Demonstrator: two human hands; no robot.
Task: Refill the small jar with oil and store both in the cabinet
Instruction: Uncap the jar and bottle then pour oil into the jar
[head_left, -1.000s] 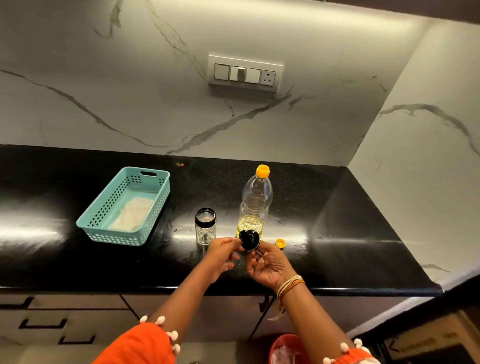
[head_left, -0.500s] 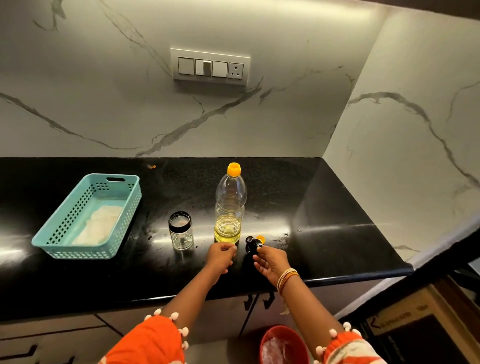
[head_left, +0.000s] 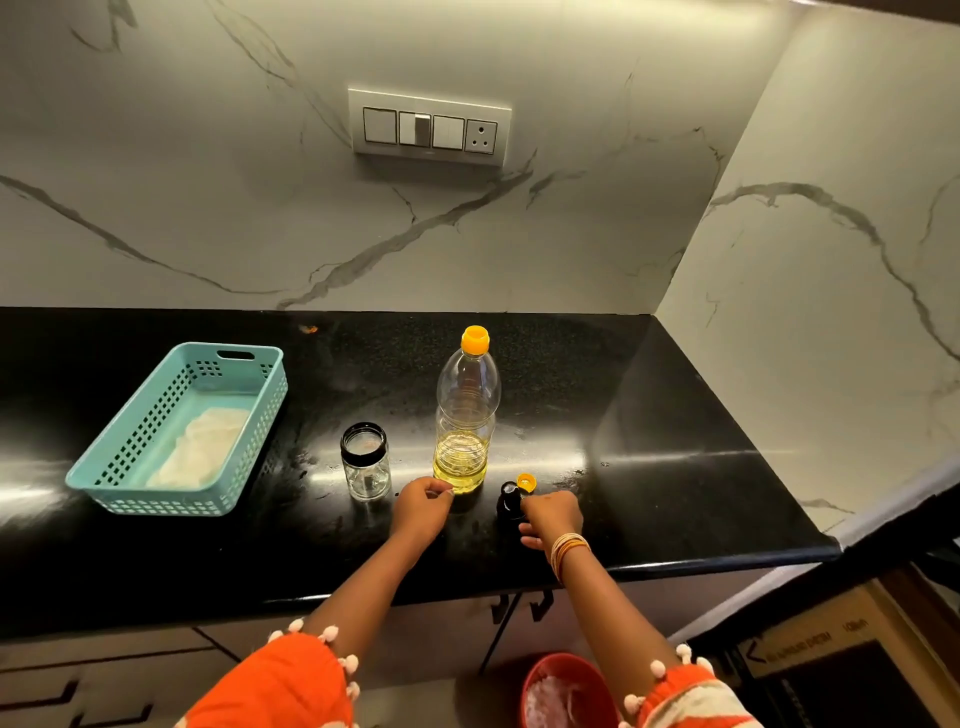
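Small jar (head_left: 365, 461) open, unfilled | oil bottle (head_left: 466, 410) capped | right hand (head_left: 551, 517) grips black lid (head_left: 509, 500) | left hand (head_left: 420, 506) curled, grip unclear | pouring, storing remain

Warm light is shining down from above the wall.

It is making the marble wall (head_left: 467, 234) bright and leaving white shiny spots on the black counter (head_left: 649, 467). The corners are getting dark, and the straight edges are bending there.
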